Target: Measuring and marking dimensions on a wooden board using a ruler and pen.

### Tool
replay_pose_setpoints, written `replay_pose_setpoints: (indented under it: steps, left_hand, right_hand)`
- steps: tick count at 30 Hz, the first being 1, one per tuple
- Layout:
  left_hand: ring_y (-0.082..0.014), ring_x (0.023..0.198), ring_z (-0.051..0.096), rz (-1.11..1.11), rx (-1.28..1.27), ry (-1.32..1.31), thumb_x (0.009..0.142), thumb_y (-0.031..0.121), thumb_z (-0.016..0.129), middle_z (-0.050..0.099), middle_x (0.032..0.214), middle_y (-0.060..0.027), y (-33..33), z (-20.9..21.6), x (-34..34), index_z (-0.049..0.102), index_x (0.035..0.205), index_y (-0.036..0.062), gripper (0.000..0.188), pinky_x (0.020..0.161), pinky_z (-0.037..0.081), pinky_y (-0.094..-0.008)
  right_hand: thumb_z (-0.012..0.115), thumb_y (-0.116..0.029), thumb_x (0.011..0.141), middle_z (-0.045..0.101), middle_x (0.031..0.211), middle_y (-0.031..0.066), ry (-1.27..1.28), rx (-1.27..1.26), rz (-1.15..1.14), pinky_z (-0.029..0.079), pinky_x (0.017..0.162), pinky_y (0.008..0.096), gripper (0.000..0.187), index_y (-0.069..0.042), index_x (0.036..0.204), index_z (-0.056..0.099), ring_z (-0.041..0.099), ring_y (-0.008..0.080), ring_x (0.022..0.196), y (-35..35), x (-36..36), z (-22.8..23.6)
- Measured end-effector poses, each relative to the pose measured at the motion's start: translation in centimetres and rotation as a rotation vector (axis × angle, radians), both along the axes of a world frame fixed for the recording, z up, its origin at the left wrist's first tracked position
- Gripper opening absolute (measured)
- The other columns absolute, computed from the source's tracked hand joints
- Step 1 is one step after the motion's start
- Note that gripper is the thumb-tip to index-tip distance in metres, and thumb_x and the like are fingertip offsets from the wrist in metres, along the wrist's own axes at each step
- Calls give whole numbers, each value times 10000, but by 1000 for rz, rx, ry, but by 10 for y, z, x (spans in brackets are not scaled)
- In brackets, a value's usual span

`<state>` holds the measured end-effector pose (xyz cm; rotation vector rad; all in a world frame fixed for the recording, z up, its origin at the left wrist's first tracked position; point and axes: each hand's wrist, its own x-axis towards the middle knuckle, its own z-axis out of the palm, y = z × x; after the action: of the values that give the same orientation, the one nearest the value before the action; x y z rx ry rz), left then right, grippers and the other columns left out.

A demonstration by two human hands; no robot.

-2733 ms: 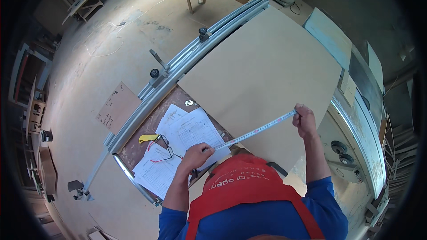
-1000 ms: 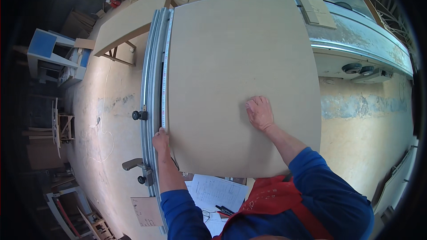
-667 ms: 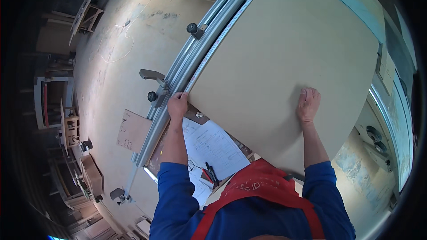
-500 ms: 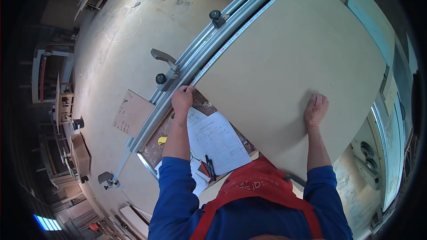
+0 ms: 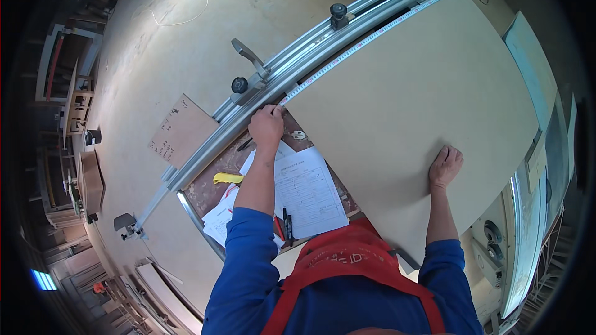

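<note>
A large, smooth beige board (image 5: 410, 80) lies flat in front of me, its far-left edge along a silver metal fence (image 5: 248, 111). A white measuring tape (image 5: 360, 46) with fine marks runs along that edge. At the board's near-left corner, my left hand (image 5: 266, 127) is closed, its fingertips at the tape's near end; the exact pinch is partly hidden. My right hand (image 5: 446, 167) rests on the board toward its near-right part, fingers curled into a loose fist with nothing seen in it.
Below my left hand, a dark worn tabletop (image 5: 205, 180) bears printed sheets (image 5: 307, 192), black pens (image 5: 287, 226) and a yellow-handled tool (image 5: 228, 178). On the fence sit a black knob (image 5: 338, 15) and a grey lever clamp (image 5: 248, 56). A small board with handwriting (image 5: 181, 130) lies beyond it.
The whole view has shifted and turned a little. Both hands keep nearly the same places on the board, and more of the tabletop beside my left forearm shows.
</note>
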<state>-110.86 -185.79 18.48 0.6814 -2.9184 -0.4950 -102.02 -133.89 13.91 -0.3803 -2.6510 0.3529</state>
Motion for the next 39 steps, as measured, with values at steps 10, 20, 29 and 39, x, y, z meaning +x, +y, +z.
replay_pose_setpoints:
  steps: [10, 20, 29, 39]
  left_hand:
    - [-389, 839, 713, 15, -16, 29, 928, 373, 680, 744, 894, -169, -3, -4, 22, 802, 970, 146, 262, 763, 558, -534]
    - [-179, 694, 648, 9, 639, -248, 902, 363, 745, 728, 784, -91, 1, 73, 91, 805, 995, 52, 330, 678, 508, -336]
    - [-156, 716, 643, 177, 565, -285, 911, 280, 733, 731, 812, -84, -106, 115, 295, 795, 1024, 33, 278, 697, 506, -321]
    - [-341, 855, 743, 640, 288, -182, 904, 248, 600, 774, 906, -170, -188, 76, 496, 780, 1046, 41, 309, 801, 560, -406]
  right_hand:
    - [533, -199, 1011, 687, 1066, 108, -76, 4, 4, 444, 933, 468, 179, -73, 1010, 661, 594, 331, 1050, -2, 10, -5]
    - [533, -239, 1004, 686, 1079, 146, -63, 21, -1, 446, 939, 477, 240, -67, 1051, 695, 593, 355, 1054, 1, 8, -13]
    - [552, -311, 985, 695, 1112, 210, -85, -42, 9, 484, 900, 527, 334, -42, 1059, 735, 625, 416, 1024, 0, 30, -5]
    - [547, -381, 990, 666, 1193, 272, -281, -149, 4, 469, 1012, 523, 474, 38, 1120, 726, 610, 434, 1136, 4, 154, 17]
